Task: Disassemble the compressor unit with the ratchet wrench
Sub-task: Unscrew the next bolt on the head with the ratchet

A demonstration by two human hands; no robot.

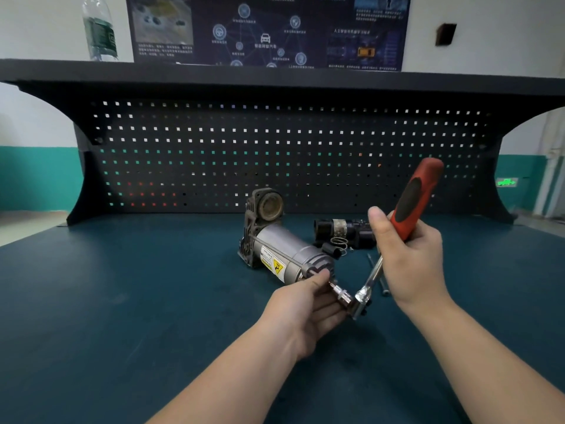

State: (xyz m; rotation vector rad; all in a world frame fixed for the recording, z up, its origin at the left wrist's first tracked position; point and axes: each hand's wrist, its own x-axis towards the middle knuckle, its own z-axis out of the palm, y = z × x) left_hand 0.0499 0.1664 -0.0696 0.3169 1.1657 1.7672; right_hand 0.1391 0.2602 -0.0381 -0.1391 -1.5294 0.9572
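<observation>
Both hands share the ratchet wrench (394, 240): your right hand (409, 255) wraps its handle while your left hand (308, 304) pinches the bit (341, 293), seemingly guiding it toward the compressor unit (284, 249).

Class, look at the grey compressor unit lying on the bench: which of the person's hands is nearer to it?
Left. The left hand is at the compressor unit's near end cap, fingers by the socket. The right hand is off to its right, gripping the ratchet wrench.
</observation>
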